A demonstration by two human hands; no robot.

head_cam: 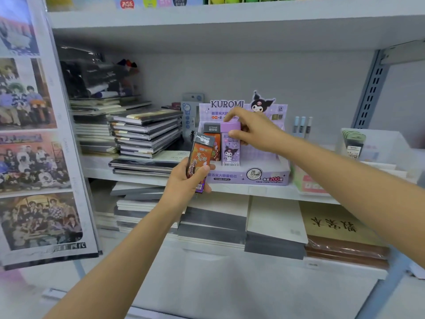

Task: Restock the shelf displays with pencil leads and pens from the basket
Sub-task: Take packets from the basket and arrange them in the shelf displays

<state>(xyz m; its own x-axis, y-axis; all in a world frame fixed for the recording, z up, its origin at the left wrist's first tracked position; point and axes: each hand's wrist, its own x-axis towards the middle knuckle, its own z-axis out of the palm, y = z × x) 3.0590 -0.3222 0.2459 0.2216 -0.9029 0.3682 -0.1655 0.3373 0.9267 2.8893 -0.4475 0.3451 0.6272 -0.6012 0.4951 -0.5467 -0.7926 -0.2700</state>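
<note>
A purple Kuromi display box (246,177) for pencil leads stands on the middle shelf. Inside it stand an orange Ultraman lead pack (212,140) and a purple Kuromi lead pack (230,150), side by side and upright. My right hand (253,130) pinches the top of the purple pack between thumb and fingers. My left hand (186,183) grips a small stack of lead packs (199,158) with an orange Ultraman one in front, held upright just left of the display box. The basket is out of view.
Stacks of notebooks (145,132) fill the shelf to the left of the display. Pens (302,126) stand to its right, beside a white bin (377,143). More notebooks (216,224) lie on the shelf below. Posters (34,139) hang at the left.
</note>
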